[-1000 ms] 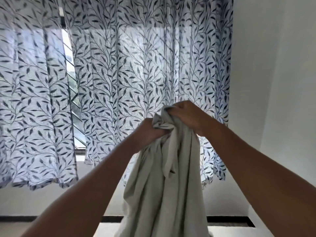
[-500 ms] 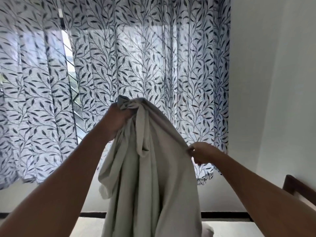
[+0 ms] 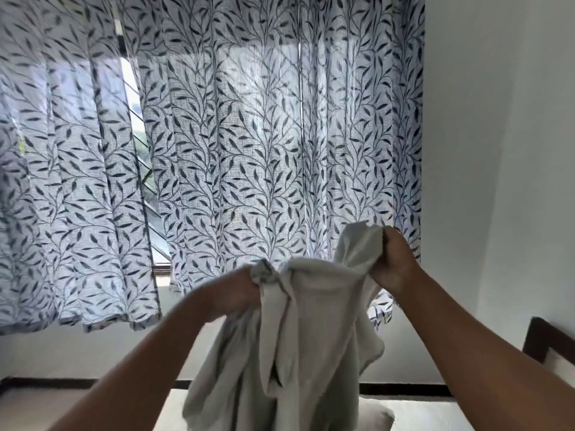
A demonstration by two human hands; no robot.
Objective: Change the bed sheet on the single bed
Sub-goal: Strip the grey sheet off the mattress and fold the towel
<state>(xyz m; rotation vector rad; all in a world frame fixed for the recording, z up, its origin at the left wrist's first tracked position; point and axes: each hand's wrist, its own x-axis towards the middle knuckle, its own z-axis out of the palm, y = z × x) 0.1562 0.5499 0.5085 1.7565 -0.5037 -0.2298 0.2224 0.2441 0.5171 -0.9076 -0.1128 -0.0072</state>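
Left hand [image 3: 231, 293] grips sheet [image 3: 308, 331] | right hand [image 3: 393, 262] grips sheet, higher | sheet hangs lengthwise downward

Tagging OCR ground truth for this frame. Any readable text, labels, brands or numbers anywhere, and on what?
None: no readable text in the head view.
Sheet, gripped by the left hand and right hand: plain pale cloth, no tag or print showing.
Curtain: leaf pattern only, no lettering.
Wall and dark wooden bed frame: no marks.
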